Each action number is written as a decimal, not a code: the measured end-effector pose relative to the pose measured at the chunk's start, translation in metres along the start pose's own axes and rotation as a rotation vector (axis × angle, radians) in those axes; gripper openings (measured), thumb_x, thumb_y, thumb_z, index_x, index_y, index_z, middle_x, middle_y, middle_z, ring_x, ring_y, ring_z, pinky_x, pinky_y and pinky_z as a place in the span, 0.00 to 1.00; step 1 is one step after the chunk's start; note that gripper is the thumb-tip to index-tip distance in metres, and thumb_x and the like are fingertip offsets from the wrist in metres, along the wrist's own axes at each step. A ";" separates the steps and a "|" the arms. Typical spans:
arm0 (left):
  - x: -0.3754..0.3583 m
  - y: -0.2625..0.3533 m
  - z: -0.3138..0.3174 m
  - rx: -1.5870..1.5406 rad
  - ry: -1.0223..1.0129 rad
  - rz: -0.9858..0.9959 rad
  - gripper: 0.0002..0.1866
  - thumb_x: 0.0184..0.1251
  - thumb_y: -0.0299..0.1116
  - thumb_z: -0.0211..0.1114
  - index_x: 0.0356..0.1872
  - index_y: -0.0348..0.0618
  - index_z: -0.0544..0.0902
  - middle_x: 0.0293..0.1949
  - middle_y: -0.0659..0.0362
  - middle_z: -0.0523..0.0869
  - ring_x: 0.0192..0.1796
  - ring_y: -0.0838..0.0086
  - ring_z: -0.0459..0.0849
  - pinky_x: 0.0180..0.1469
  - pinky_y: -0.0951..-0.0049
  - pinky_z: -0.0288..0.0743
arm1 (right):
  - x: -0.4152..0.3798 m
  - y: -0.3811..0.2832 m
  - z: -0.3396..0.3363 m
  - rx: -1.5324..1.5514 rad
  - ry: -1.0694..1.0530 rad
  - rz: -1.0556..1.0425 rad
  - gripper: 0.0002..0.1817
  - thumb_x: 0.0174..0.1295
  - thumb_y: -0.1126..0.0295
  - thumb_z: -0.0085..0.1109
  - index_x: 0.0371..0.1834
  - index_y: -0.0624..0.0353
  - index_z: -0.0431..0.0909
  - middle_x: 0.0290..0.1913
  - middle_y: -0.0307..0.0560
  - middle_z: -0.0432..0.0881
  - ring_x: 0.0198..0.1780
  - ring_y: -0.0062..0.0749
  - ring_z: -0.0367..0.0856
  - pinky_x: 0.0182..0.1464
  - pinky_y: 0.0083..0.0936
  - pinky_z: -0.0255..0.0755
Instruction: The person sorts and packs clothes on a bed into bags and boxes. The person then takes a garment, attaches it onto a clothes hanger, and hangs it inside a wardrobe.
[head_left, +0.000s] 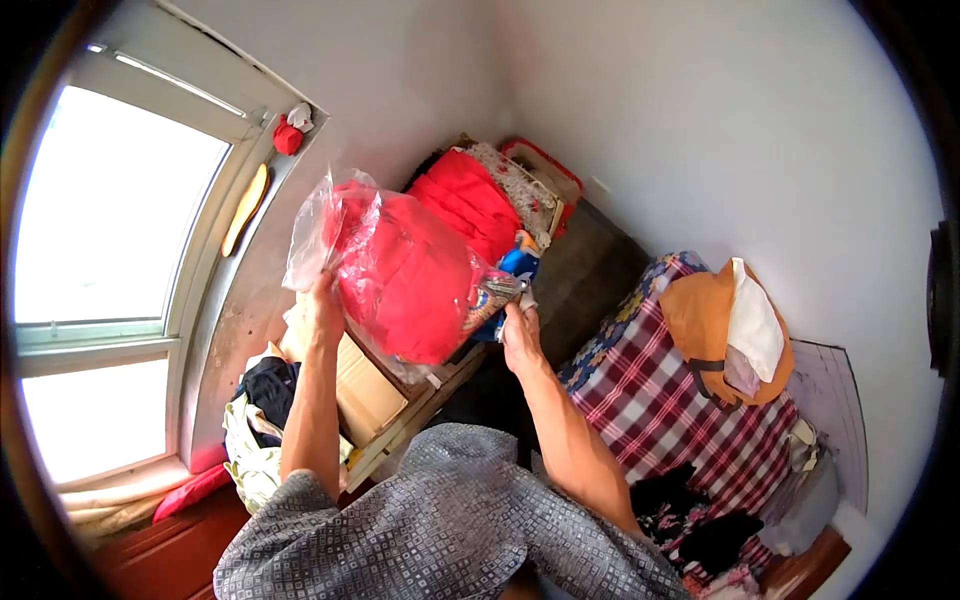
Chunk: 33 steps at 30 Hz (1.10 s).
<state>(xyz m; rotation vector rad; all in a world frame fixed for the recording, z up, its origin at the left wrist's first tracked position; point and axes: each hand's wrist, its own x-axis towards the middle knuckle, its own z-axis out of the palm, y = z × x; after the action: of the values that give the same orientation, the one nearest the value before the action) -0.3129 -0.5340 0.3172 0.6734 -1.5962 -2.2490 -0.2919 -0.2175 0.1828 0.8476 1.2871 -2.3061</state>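
A clear plastic bag (330, 215) holding a bulky red cloth bundle (405, 275) is held up between my hands. My left hand (325, 300) grips the bag's left side from below. At the bag's lower right corner, my right hand (520, 330) pinches the plastic, beside a patterned item (492, 293). A second folded red cloth (462, 200) lies behind, on a stack of things in the corner.
A window (110, 250) fills the left. Cardboard (360, 385) and a wooden frame (410, 420) lie below the bag, with clothes (262, 400) heaped beside. A plaid-covered bed (690, 400) on the right carries an orange bag (715, 320) and dark clothes (690, 520).
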 end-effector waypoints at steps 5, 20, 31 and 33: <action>0.073 -0.102 -0.072 0.521 0.294 -0.097 0.31 0.62 0.28 0.74 0.64 0.34 0.71 0.53 0.54 0.84 0.45 0.70 0.85 0.49 0.72 0.80 | -0.011 -0.038 -0.031 0.002 0.019 0.051 0.12 0.75 0.59 0.57 0.46 0.56 0.80 0.31 0.33 0.78 0.28 0.19 0.76 0.30 0.20 0.70; -0.041 -0.096 0.103 -0.365 -0.507 -1.057 0.52 0.63 0.79 0.49 0.76 0.48 0.65 0.70 0.50 0.76 0.68 0.57 0.77 0.73 0.46 0.66 | -0.079 -0.132 0.039 -0.858 -0.345 -0.644 0.14 0.71 0.62 0.63 0.48 0.64 0.81 0.41 0.63 0.86 0.43 0.62 0.85 0.43 0.44 0.79; -0.044 -0.106 0.106 -0.278 -0.342 -0.954 0.16 0.79 0.40 0.60 0.61 0.47 0.77 0.52 0.59 0.88 0.54 0.67 0.87 0.62 0.59 0.79 | -0.069 -0.103 0.021 -0.843 -0.202 -0.196 0.23 0.78 0.57 0.51 0.66 0.61 0.76 0.48 0.57 0.88 0.49 0.42 0.88 0.51 0.34 0.78; -0.046 -0.110 0.098 -0.268 -0.318 -0.970 0.16 0.80 0.40 0.59 0.61 0.47 0.77 0.52 0.59 0.88 0.54 0.67 0.87 0.61 0.59 0.80 | -0.067 -0.104 0.022 -0.891 -0.201 -0.162 0.22 0.79 0.57 0.51 0.66 0.61 0.76 0.50 0.57 0.87 0.50 0.38 0.87 0.52 0.32 0.77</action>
<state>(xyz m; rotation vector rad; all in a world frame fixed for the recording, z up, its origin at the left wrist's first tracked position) -0.3236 -0.3959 0.2495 1.2502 -1.1442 -3.3141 -0.3083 -0.1807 0.3025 0.2022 2.0581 -1.5563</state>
